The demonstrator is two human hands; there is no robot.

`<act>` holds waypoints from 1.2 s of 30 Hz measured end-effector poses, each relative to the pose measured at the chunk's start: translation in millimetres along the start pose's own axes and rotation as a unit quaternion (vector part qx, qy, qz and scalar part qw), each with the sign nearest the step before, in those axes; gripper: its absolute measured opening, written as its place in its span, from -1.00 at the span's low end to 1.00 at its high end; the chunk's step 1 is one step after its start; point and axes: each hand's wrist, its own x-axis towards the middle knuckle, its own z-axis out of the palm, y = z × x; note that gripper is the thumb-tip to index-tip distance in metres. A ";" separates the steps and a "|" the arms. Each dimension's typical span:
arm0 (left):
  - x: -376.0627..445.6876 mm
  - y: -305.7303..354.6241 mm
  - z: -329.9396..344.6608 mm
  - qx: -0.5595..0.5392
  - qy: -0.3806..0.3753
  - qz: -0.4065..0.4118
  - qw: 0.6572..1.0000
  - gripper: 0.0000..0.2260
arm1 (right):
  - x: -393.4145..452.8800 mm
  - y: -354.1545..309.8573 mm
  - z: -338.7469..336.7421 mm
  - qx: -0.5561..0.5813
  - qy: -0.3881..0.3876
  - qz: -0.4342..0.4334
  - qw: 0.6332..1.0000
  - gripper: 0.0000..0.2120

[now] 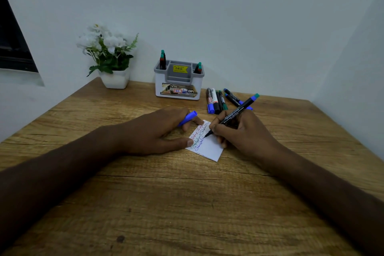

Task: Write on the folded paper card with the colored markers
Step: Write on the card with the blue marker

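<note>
Head view: small white folded paper card (207,143) lies flat on the wood-grain counter (145,203), mid-counter, between the two hands. It carries lines of red, green and blue handwriting on its left half; the right half is blank.

Right hand (241,131) grips a black-barrelled marker with a blue and green end (232,115), fingers curled round the barrel, tip touching the card just right of the blue line. The hand's heel rests on the counter at the card's right edge.

Left hand (158,129) holds a blue marker cap (188,118) in curled fingers; its thumb presses on the card's left edge, and one fingertip touches the card's far corner.

Loose pile of markers with blue, green and black caps (220,101) lies just behind the right hand, near the back edge. White and grey plastic pen organiser (179,81) stands against the wall, with more markers upright in its corner slots. White pot of white artificial flowers (112,58) sits at the back left corner.

Open counter runs from the card to the near edge, between both forearms. The wall closes off the back and right sides.
</note>
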 end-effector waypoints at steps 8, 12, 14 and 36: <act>0.9 -0.4 1.1 0.005 0.005 0.000 1.000 -0.71 | -1.3 -1.2 -0.1 0.006 -0.006 0.000 1.000 -0.94; 1.3 -1.4 1.6 0.007 0.005 0.001 1.000 -0.60 | -1.9 -2.9 -0.1 0.003 0.003 0.012 1.000 -0.94; 0.8 -0.4 1.0 0.002 0.007 0.003 1.000 -0.75 | -2.1 -2.8 -0.3 0.009 0.003 0.019 1.000 -0.94; -1.8 10.9 6.6 0.111 0.051 -0.017 0.992 -0.51 | -8.4 -11.4 -2.9 0.325 0.043 -0.044 0.944 -0.76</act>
